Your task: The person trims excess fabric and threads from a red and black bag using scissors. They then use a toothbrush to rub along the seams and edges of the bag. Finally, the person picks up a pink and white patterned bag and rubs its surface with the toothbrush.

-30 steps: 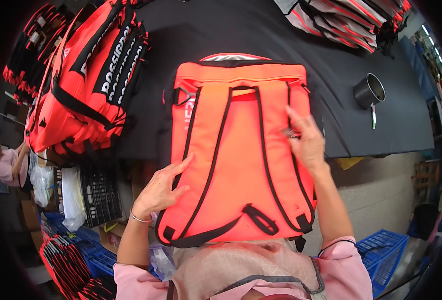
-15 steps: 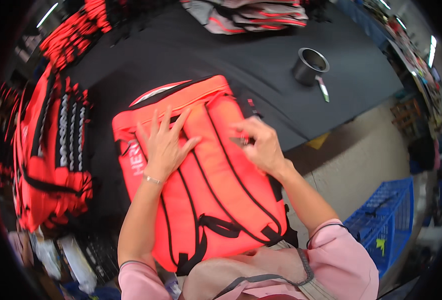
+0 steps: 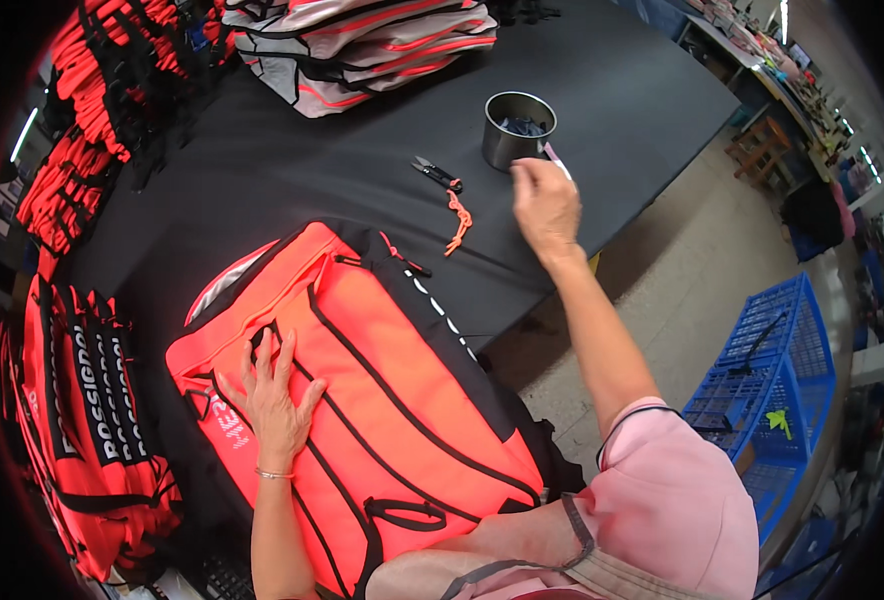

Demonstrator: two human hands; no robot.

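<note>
A bright orange-red backpack (image 3: 402,360) with black trim lies on the black-covered table, straps side up. My left hand (image 3: 277,400) rests flat on its upper part, fingers spread. Over the table's right part, my right hand (image 3: 549,203) is beside a metal cup (image 3: 510,148) holding dark scraps. Its fingers are closed in a pinch; whatever they hold is too small to make out. A slim pink-and-white tool (image 3: 556,158) beside the cup is partly hidden by that hand. Black thread snips (image 3: 437,175) with an orange cord (image 3: 458,222) lie left of the cup.
Grey bags with orange trim (image 3: 362,50) are stacked at the far side. More red bags (image 3: 87,400) and red straps (image 3: 72,190) pile up on the left. A blue plastic basket (image 3: 762,370) stands on the floor at right, a wooden stool (image 3: 759,148) farther back.
My right hand has left the backpack and reached over to the cup. The snips now lie on the table. My left hand stays on the backpack; the view has shifted right.
</note>
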